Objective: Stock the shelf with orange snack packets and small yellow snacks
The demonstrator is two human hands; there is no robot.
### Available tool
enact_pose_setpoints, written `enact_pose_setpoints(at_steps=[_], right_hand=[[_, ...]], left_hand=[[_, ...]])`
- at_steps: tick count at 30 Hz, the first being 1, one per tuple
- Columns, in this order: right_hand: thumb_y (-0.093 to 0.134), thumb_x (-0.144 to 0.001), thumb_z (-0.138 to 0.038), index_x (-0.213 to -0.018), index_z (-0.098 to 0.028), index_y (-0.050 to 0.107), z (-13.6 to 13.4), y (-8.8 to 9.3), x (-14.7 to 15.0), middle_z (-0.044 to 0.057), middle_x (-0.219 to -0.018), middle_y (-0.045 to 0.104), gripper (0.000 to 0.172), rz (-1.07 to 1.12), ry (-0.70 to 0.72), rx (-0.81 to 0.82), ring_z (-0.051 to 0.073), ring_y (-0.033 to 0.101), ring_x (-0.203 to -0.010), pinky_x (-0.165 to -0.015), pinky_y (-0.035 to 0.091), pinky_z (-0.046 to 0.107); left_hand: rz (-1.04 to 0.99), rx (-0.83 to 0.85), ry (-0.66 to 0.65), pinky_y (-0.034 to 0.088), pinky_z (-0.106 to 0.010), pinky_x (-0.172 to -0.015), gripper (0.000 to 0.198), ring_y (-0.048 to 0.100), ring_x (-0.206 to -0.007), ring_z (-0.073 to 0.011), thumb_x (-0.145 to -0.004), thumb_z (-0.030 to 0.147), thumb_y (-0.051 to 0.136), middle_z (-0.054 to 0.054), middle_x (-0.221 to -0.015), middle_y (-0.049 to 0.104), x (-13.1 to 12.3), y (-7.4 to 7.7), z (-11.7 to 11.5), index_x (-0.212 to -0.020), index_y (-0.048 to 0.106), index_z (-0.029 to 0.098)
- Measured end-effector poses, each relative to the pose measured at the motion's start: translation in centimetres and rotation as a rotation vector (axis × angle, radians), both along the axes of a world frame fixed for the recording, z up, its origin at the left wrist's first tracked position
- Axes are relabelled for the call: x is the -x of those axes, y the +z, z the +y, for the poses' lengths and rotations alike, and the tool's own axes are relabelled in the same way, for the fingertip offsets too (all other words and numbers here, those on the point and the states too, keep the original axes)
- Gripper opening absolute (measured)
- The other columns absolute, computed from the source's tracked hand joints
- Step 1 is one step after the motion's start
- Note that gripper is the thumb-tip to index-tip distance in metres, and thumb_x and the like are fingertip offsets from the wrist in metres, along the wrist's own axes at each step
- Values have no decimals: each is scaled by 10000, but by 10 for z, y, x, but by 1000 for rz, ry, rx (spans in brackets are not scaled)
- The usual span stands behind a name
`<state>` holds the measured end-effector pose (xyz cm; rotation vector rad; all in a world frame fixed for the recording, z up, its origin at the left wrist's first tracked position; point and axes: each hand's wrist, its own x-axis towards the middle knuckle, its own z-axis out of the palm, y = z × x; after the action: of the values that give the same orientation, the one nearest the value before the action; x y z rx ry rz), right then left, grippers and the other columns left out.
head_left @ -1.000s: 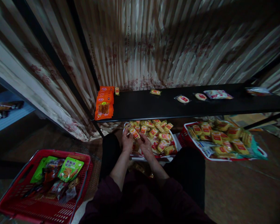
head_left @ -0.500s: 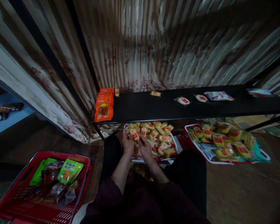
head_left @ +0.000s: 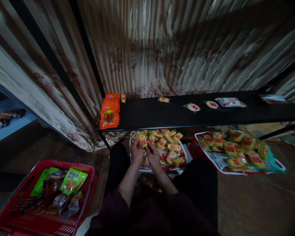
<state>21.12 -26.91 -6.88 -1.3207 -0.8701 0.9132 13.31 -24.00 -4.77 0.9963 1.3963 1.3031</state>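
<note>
A small yellow snack packet with a red label (head_left: 143, 140) is held up between my two hands. My left hand (head_left: 137, 153) is closed on its left side. The closed fingers of my right hand (head_left: 153, 156) meet its lower right edge. Below and around them, a white-rimmed basket (head_left: 184, 149) between my knees is heaped with similar yellow snack packets (head_left: 172, 156).
Across the front runs a black shelf (head_left: 147, 114) bearing orange snack packets (head_left: 109, 113), round wrapped snacks (head_left: 193, 107) and a white-and-pink packet (head_left: 230, 102). A second basket (head_left: 238, 172) of yellow packets stands right. A red basket (head_left: 90, 168) with green bags (head_left: 73, 181) is at left.
The held packet has turned slightly more upright and shifted a little to the right, with both hands still around it. My view has tilted very slightly.
</note>
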Motion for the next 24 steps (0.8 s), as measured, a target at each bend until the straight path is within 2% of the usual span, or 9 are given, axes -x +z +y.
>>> enact_pose_setpoints(at_steps=[6, 10, 16, 21, 24], right_hand=[[587, -759, -366, -1188, -214, 617, 1, 0, 1, 74, -1254, 620, 457, -19, 11, -23, 237, 563, -1172, -1069, 383, 452], [587, -757, -365, -1196, -208, 613, 0, 3, 2, 81, -1266, 610, 466, -37, 15, -22, 243, 554, -1183, -1069, 378, 459], [550, -777, -400, -1167, -213, 634, -5, 11, 1, 75, -1279, 601, 440, -134, 3, -19, 242, 515, -1224, -1100, 324, 465], [524, -798, -458, -1242, -206, 581, -7, 18, 4, 86, -1328, 560, 514, -107, -2, 29, 246, 479, -1261, -1103, 312, 467], [499, -814, -475, -1268, -203, 559, -7, 22, 7, 91, -1318, 568, 533, -79, -7, 22, 238, 496, -1244, -1096, 325, 457]], left_hand=[[-8, 17, -22, 465, -337, -893, 445, 611, -890, -170, -702, 23, 504, -83, -996, 651, -2, 5, -3, -1101, 624, 180], [-66, 43, 17, 440, -321, -932, 356, 608, -944, -166, -697, 34, 539, -62, -1001, 665, -2, 8, -7, -998, 644, 194], [-106, 108, -6, 423, -348, -956, 182, 603, -1009, -198, -763, 179, 591, -91, -1058, 669, -3, 15, -11, -932, 658, 183], [-210, 123, -56, 457, -333, -893, 215, 617, -968, -203, -776, 286, 621, -106, -1037, 670, -6, 12, -11, -956, 644, 170], [-219, 118, -65, 457, -326, -890, 275, 620, -961, -201, -754, 292, 648, -106, -1038, 670, -5, 9, -12, -998, 638, 165]])
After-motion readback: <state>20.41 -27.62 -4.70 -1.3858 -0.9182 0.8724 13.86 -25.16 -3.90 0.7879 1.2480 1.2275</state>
